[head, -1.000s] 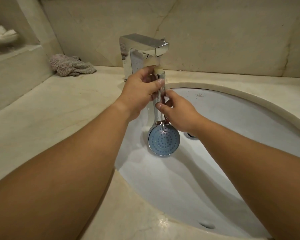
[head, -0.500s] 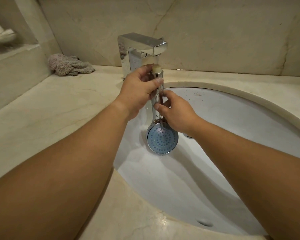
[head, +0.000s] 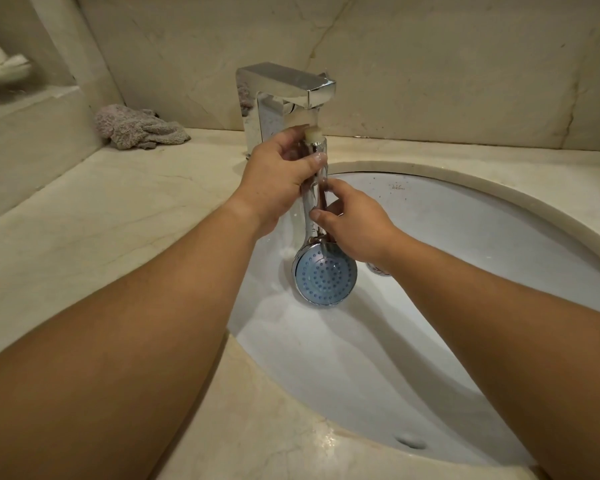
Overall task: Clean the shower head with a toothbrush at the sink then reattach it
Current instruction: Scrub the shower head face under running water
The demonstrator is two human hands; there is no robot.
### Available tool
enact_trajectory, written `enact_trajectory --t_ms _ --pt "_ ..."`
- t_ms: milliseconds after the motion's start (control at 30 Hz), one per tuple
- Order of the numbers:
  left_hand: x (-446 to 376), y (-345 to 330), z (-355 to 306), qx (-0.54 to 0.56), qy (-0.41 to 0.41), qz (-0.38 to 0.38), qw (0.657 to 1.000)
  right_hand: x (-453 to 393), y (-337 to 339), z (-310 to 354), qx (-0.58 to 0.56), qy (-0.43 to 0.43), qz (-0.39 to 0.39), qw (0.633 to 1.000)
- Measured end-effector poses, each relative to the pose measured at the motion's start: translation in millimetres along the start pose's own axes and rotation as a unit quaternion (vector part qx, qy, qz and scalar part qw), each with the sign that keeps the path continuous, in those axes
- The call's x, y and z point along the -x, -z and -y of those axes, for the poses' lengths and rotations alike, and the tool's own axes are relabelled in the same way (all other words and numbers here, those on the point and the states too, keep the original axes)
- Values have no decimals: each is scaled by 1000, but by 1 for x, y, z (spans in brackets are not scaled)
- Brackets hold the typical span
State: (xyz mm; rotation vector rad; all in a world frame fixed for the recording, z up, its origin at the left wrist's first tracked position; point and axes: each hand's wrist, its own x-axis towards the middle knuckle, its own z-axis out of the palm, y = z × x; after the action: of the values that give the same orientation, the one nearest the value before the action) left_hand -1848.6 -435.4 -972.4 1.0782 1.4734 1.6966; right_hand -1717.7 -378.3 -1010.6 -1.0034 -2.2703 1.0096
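Over the basin: the shower head [head: 323, 271] hangs upside down above the white sink [head: 465, 237], its blue nozzle face turned toward the viewer and its threaded end up beneath the tap spout [head: 291, 88].
Left hand [head: 278, 174]: curled round the upper handle, thumb across the chrome.
Right hand [head: 354, 223]: fingers pinching the lower handle just above the face (no toothbrush can be made out in either hand).
Handling: rigid, probably light plastic under chrome plating; wet and glossy, so likely slippery.
Best hold: the narrow handle, wrapped fully, not the smooth round rim.
Risk: a slip would drop it onto the ceramic.
Surroundings: a crumpled grey cloth [head: 139, 129] lies on the marble counter [head: 101, 220], well left of the tap.
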Motion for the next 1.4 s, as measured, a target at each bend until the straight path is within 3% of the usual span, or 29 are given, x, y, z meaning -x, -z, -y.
enact_trajectory --t_ms 1400 --pt "2 -1 -1 11 4 -19 1000 -3 -1 0 1 21 -13 1000"
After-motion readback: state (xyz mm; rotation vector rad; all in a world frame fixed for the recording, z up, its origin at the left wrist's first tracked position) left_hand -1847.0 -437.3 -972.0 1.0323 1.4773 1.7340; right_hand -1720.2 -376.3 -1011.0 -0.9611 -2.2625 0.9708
